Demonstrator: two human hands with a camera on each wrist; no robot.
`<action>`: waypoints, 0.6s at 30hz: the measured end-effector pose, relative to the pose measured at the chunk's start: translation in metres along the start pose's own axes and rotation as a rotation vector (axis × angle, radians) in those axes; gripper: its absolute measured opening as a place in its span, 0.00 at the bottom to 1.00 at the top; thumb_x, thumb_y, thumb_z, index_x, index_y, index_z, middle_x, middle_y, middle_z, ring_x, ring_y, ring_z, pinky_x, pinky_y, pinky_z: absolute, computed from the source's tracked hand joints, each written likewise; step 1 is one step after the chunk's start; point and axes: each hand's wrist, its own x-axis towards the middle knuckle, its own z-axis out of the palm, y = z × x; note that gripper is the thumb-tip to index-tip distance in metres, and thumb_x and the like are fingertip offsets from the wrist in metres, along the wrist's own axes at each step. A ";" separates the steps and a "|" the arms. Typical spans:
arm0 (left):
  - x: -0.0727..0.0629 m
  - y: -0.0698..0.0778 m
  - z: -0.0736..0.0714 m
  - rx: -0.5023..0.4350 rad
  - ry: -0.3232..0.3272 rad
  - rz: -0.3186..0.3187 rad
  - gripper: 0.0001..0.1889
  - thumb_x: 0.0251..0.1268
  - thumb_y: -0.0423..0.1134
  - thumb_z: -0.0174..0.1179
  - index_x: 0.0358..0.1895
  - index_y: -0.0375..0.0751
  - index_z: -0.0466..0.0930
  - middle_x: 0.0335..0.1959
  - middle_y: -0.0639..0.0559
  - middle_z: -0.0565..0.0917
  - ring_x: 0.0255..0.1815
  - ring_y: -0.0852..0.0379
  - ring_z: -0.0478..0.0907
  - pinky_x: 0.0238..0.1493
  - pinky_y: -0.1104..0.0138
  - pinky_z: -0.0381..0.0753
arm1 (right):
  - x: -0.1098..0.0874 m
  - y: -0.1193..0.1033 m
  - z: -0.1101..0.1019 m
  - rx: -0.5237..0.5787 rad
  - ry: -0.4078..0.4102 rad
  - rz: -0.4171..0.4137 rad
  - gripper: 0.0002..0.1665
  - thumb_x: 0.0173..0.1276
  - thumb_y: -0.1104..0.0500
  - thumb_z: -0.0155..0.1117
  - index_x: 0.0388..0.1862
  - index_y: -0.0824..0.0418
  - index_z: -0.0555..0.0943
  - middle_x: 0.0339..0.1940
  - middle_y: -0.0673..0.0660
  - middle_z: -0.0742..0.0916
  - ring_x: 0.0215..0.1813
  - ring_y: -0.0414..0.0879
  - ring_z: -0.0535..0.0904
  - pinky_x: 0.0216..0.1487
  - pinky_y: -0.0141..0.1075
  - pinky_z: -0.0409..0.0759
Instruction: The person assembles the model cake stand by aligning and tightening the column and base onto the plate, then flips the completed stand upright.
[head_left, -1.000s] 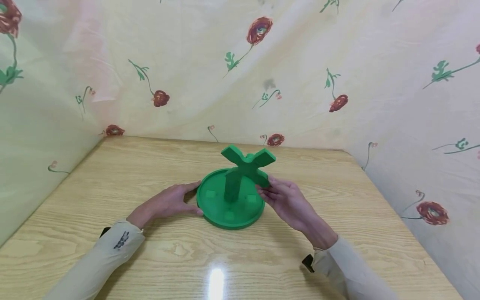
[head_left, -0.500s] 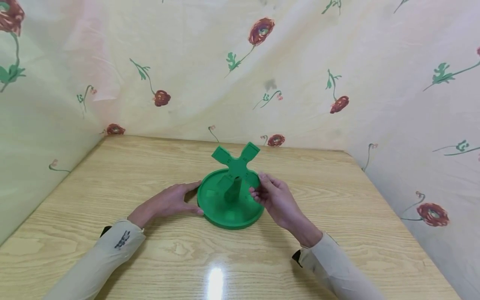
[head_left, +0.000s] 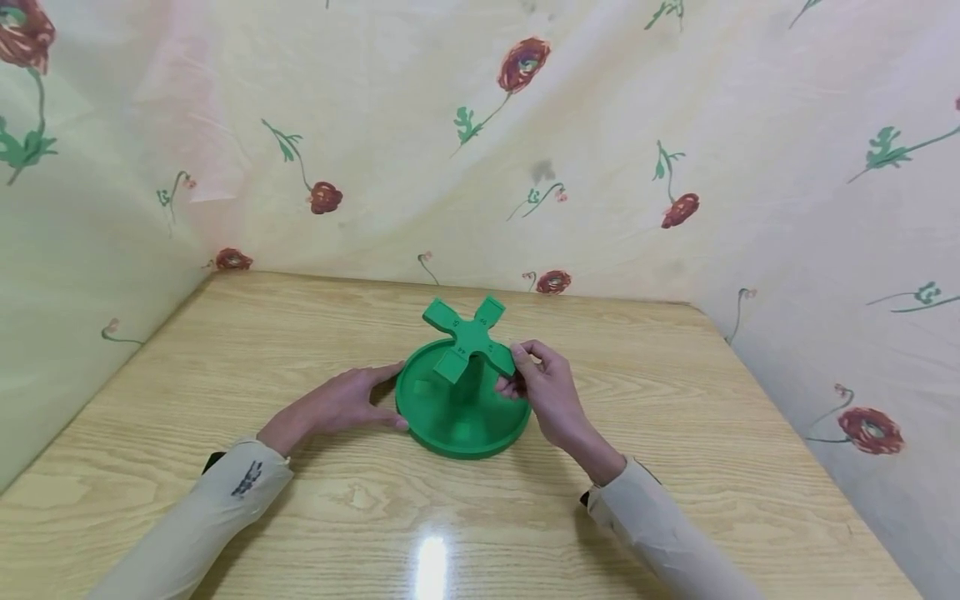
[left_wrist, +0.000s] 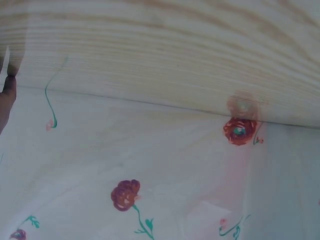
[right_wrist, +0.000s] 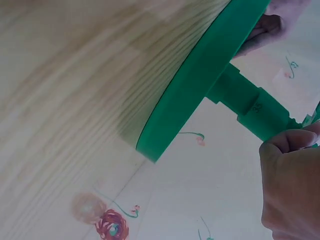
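A green four-armed cross piece [head_left: 472, 337] sits tilted at the top of a green post [right_wrist: 260, 107], which stands on a round, rimmed green base [head_left: 461, 451]. My right hand [head_left: 546, 390] pinches the cross by its right arm, thumb and fingers at the tip. Whether the cross is seated on the post cannot be told. Along the base's left edge, my left hand [head_left: 341, 404] rests with thumb and forefinger spread straight against the rim. Only a bit of that hand's fingers [left_wrist: 7, 97] shows in the left wrist view.
The base stands on a light wood-grain table [head_left: 360, 508]. Behind the table and at both sides hangs a pale cloth [head_left: 390, 167] printed with red flowers. A bright light reflection lies on the tabletop in front.
My right hand has moved left and turned the cross, bringing it from the post's right side to over the post. Its face now tips upward. My left hand stays at the rim.
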 end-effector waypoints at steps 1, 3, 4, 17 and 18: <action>0.000 0.000 0.000 0.001 0.000 -0.002 0.56 0.58 0.65 0.72 0.81 0.34 0.59 0.76 0.36 0.69 0.76 0.39 0.64 0.74 0.45 0.65 | 0.001 0.000 0.000 -0.012 0.005 -0.001 0.16 0.86 0.60 0.49 0.46 0.74 0.76 0.22 0.55 0.86 0.26 0.41 0.82 0.33 0.32 0.82; -0.001 -0.001 0.000 0.002 0.002 0.000 0.56 0.58 0.65 0.72 0.81 0.33 0.59 0.75 0.36 0.69 0.76 0.39 0.65 0.74 0.45 0.65 | 0.003 0.001 0.000 -0.034 0.017 -0.004 0.16 0.86 0.60 0.49 0.46 0.74 0.77 0.22 0.56 0.86 0.25 0.41 0.82 0.32 0.33 0.82; -0.001 -0.001 0.000 0.004 0.004 0.003 0.56 0.58 0.66 0.72 0.80 0.33 0.59 0.75 0.36 0.69 0.76 0.39 0.65 0.74 0.45 0.65 | 0.004 0.001 -0.001 -0.044 0.024 -0.007 0.16 0.86 0.61 0.49 0.47 0.74 0.77 0.22 0.56 0.86 0.25 0.41 0.82 0.32 0.33 0.82; 0.000 -0.001 0.000 0.004 0.008 0.003 0.56 0.58 0.65 0.72 0.81 0.34 0.59 0.75 0.36 0.69 0.76 0.38 0.65 0.73 0.44 0.65 | 0.007 -0.001 -0.007 -0.010 -0.002 -0.056 0.16 0.85 0.60 0.52 0.53 0.74 0.78 0.22 0.56 0.86 0.26 0.43 0.83 0.32 0.33 0.83; 0.000 -0.001 0.001 0.004 0.007 0.002 0.56 0.58 0.65 0.72 0.81 0.34 0.59 0.75 0.36 0.69 0.76 0.38 0.65 0.73 0.44 0.65 | 0.007 -0.001 -0.008 -0.010 -0.005 -0.055 0.16 0.85 0.60 0.52 0.53 0.75 0.79 0.23 0.56 0.87 0.26 0.43 0.83 0.32 0.33 0.83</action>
